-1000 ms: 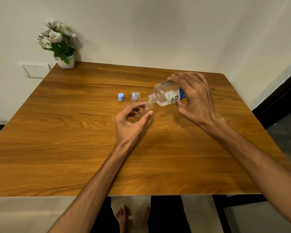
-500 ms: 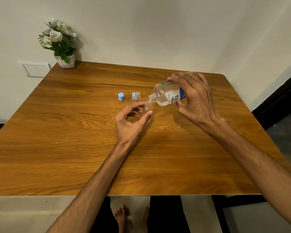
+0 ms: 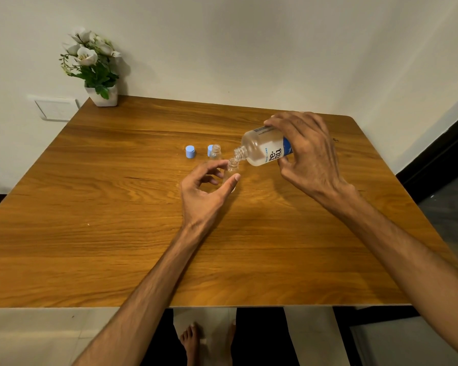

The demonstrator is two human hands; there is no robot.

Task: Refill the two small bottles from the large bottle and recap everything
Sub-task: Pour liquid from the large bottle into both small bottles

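Note:
My right hand grips the large clear bottle, tipped to the left with its open neck over the mouth of a small clear bottle. My left hand curls around that small bottle, thumb and fingers at its sides, holding it upright on the table. A second small clear bottle stands uncapped just behind. Two blue caps lie to its left: one in the open, the other partly hidden behind the second bottle.
A white pot of flowers stands at the table's far left corner, by the wall. A wall socket plate sits left of the table. My bare feet show below the near edge.
The large bottle has stayed tilted over the small one, dipping only slightly. Both hands hold their places.

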